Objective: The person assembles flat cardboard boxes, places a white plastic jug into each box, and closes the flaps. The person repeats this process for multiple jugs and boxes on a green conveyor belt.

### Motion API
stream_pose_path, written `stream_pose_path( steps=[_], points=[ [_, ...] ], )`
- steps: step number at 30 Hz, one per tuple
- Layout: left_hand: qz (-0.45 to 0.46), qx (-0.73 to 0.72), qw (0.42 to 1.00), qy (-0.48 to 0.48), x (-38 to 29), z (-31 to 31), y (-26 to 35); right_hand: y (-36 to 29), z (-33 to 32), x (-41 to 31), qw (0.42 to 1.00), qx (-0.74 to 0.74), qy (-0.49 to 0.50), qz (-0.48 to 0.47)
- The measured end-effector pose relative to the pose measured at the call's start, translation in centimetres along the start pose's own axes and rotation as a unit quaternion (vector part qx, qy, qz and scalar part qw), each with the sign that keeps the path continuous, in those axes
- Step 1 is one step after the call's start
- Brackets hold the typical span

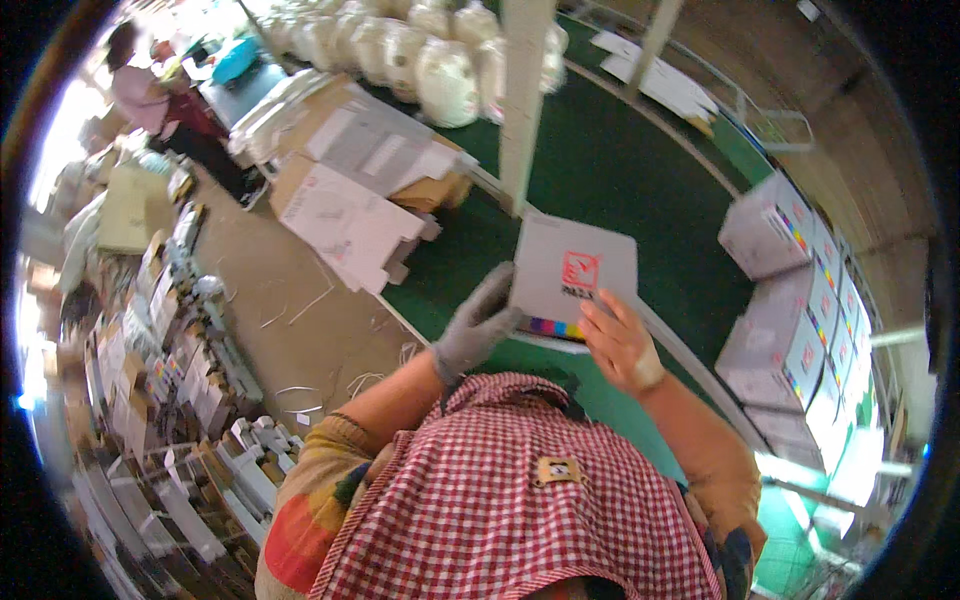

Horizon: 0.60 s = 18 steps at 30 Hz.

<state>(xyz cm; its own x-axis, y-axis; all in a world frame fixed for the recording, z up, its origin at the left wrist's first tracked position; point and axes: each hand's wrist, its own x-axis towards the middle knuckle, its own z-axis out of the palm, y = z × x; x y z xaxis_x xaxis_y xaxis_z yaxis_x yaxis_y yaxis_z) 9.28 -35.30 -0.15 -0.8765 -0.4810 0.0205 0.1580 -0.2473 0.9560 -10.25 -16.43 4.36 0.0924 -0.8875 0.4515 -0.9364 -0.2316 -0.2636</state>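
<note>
In front of me is a square, light grey cardboard box (pixel 551 259) with a red logo and dark lettering on top. A strip of coloured squares runs along its near side. My left hand (pixel 480 319), in a grey glove, presses against the box's left side. My right hand (pixel 619 341) is bare but for a pale wrap near the wrist, and its fingers lie on the near right corner of the box. Both hands hold the box between them above the green work surface (pixel 622 165). Its underside is hidden.
Flattened cartons (pixel 352 217) are piled at the left of the green surface. Several similar boxes (pixel 780 322) are stacked at right. A pale post (pixel 523 97) rises behind my box; wrapped white bundles (pixel 446 82) stand beyond. A person (pixel 161 105) stands far left. Folded cardboard (pixel 172 502) fills the lower left.
</note>
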Motion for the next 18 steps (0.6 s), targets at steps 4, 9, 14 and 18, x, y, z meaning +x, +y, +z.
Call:
stream_pose_path(
  steps=[4,9,14,18],
  points=[
    [-0.016,-0.063,0.997,0.049,0.0,1.8,-0.3,-1.3,0.0,0.2,0.999,-0.018,0.007,0.039],
    [0.017,-0.031,0.997,0.071,-0.2,2.3,-1.8,-2.9,0.1,0.7,0.993,-0.01,-0.038,0.108],
    [0.023,-0.085,0.994,0.069,-0.3,1.8,-4.1,-3.9,0.3,0.9,0.984,-0.095,-0.099,0.112],
    [0.016,-0.139,0.988,0.059,-0.4,1.9,-2.6,-2.1,-0.6,-0.3,0.981,-0.15,-0.052,0.115]
  ],
)
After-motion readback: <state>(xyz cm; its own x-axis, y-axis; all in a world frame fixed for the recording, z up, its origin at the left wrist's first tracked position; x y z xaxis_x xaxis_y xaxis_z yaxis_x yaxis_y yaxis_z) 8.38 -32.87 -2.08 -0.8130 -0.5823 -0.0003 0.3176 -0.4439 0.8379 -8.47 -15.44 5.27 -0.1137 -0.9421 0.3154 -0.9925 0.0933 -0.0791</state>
